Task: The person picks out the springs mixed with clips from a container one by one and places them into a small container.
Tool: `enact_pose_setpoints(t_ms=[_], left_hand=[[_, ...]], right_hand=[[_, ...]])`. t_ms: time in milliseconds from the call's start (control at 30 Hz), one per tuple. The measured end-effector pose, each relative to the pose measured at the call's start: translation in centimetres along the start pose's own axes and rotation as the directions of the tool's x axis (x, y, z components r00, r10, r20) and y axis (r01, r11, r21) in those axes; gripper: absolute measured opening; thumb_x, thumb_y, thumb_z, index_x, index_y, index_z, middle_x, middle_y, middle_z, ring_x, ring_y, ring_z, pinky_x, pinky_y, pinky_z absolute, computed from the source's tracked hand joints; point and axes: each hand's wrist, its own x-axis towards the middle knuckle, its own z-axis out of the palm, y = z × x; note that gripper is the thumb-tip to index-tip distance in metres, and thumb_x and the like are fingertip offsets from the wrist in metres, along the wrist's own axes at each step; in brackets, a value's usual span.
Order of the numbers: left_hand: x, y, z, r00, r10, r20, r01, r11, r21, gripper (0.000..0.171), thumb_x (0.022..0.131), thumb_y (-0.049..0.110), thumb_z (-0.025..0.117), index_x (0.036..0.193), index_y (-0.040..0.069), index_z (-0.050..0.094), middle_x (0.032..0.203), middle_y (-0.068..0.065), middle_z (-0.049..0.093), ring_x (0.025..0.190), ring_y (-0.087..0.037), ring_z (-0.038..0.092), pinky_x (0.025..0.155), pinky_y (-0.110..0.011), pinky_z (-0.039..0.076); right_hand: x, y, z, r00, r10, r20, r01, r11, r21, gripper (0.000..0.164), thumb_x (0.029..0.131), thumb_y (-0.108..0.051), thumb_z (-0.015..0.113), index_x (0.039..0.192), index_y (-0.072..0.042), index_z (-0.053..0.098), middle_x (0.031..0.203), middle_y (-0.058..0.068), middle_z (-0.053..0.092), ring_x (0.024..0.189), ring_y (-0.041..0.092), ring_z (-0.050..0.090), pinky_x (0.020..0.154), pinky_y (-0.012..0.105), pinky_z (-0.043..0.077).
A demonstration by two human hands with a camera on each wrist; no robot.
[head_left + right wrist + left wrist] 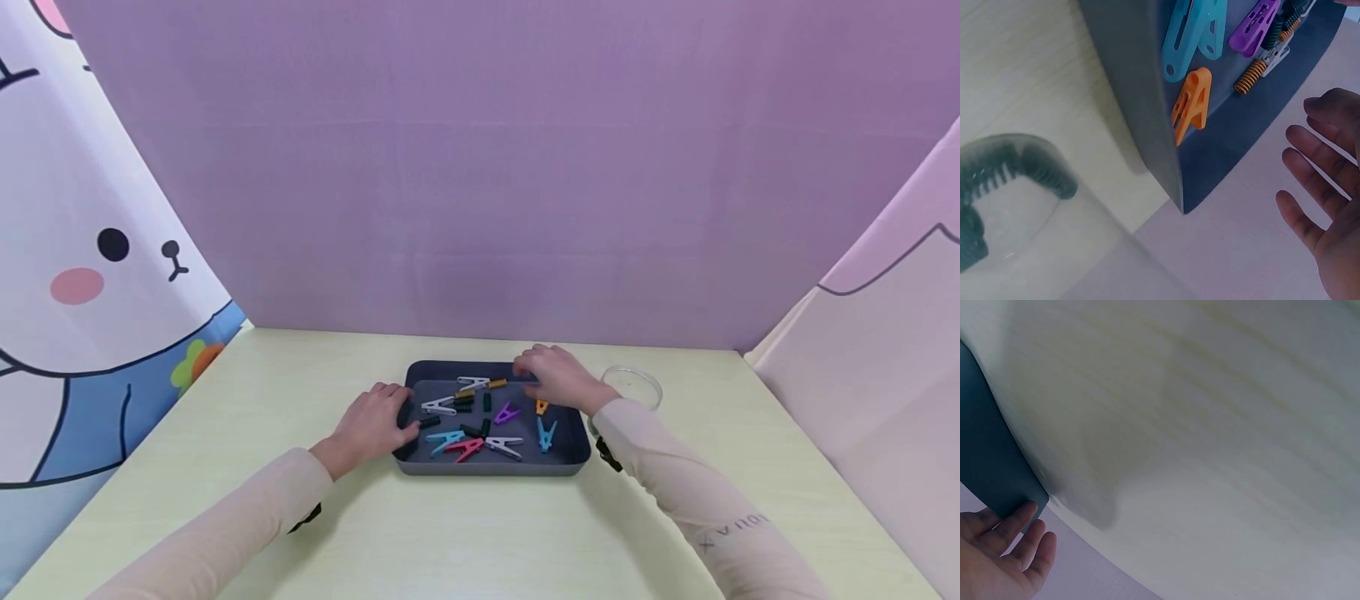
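A shallow dark grey tray (491,469) holds several clothespins and coil springs. Among them lie a purple clothespin (506,413), a blue clothespin (546,435), an orange clothespin (1192,103), a red clothespin (467,449) and white ones. Gold springs (1251,77) and dark green springs (487,402) are scattered between them. My left hand (372,423) rests at the tray's left edge, fingers by the far corner, thumb reaching over the inside. Over the back right part of the tray is my right hand (558,379), its fingers spread apart and holding nothing in the right wrist view.
A clear round container (632,386) stands to the right of the tray, partly behind my right forearm. Dark green springs (1047,170) show inside it. Purple cloth (480,183) rises behind the pale table (495,533), with printed cloth at both sides.
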Motion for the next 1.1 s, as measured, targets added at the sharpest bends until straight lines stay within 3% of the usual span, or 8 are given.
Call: enact_pose_setpoints(t_ms=[467, 1100], left_hand=[[0.0, 0.0, 0.1, 1.000, 0.002, -0.003, -0.002, 1.000, 0.006, 0.054, 0.078, 0.043, 0.062, 0.116, 0.005, 0.058, 0.115, -0.012, 0.061, 0.106, -0.028, 0.055, 0.087, -0.042, 0.048], [0.0, 0.2, 0.1, 1.000, -0.004, 0.009, 0.004, 1.000, -0.012, 0.054, 0.078, 0.043, 0.062, 0.117, 0.005, 0.057, 0.117, -0.012, 0.060, 0.108, -0.028, 0.054, 0.090, -0.043, 0.046]], right_hand=[[3.1, 0.2, 1.5, 0.998, 0.055, 0.027, -0.056, 0.998, 0.017, 0.024, 0.080, -0.017, 0.068, 0.103, -0.012, 0.066, 0.099, 0.000, 0.066, 0.088, 0.017, 0.058, 0.080, 0.036, 0.049], [4.5, -0.8, 3.2, 0.991, 0.077, 0.111, -0.071, 0.996, -0.054, 0.021, 0.081, -0.021, 0.066, 0.102, -0.015, 0.066, 0.102, 0.000, 0.066, 0.091, 0.015, 0.060, 0.080, 0.037, 0.049]])
